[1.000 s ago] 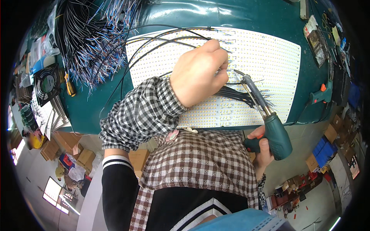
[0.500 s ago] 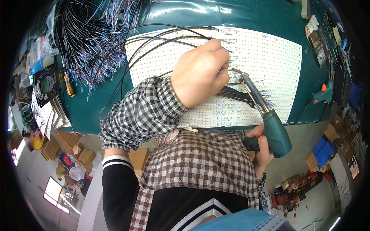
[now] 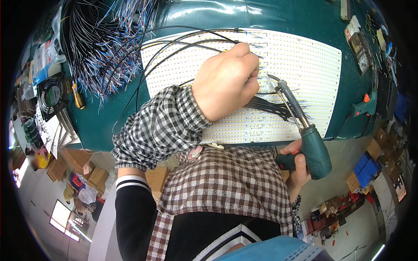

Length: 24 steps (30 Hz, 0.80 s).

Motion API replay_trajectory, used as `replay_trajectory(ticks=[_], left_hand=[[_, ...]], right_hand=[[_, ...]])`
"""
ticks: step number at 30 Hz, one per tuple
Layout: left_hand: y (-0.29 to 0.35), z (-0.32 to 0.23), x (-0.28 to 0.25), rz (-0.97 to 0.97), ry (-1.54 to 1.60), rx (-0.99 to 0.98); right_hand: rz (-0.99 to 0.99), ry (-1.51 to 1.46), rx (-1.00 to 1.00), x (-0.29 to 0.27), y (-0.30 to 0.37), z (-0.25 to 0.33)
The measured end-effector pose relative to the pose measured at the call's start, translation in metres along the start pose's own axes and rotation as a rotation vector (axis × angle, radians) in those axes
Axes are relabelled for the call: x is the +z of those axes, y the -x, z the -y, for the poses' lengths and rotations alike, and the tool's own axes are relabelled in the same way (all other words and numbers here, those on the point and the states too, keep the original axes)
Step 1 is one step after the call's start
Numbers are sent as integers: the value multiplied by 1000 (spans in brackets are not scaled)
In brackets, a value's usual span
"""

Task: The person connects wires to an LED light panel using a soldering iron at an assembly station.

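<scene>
Close head-mounted fisheye view (left of a pair), downward over both hands (image 3: 226,82)

I see the dark-green, pistol-shaped soldering gun (image 3: 316,152) has shifted slightly toward the frame's right, its bent metal tip (image 3: 273,78) now farther from the bare left hand (image 3: 226,83).

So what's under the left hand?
The white LED board, with black cables running beneath the left hand; whatever it pinches there, if anything, is covered.
</scene>
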<state>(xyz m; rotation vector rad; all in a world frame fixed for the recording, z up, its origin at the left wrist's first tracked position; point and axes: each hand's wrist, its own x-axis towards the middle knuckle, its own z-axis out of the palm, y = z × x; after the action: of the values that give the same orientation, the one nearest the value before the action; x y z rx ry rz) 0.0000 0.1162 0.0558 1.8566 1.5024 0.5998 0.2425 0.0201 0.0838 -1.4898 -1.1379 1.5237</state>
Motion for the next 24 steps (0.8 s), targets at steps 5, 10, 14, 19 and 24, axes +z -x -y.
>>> replay_trajectory(ticks=[5, 10, 14, 19, 24], left_hand=[[1, -1, -1, 4, -13, 1], [6, 2, -6, 32, 105, 76], [5, 6, -2, 10, 159, 78], [3, 7, 0, 0, -56, 115], [1, 3, 2, -23, -15, 85]], right_hand=[[-19, -87, 32, -1, 2, 0], [-65, -31, -57, -3, 1, -8], [-29, -35, -73, -3, -4, -4], [-36, -36, -79, -2, -5, -3], [-71, -68, -56, 0, -4, 0]])
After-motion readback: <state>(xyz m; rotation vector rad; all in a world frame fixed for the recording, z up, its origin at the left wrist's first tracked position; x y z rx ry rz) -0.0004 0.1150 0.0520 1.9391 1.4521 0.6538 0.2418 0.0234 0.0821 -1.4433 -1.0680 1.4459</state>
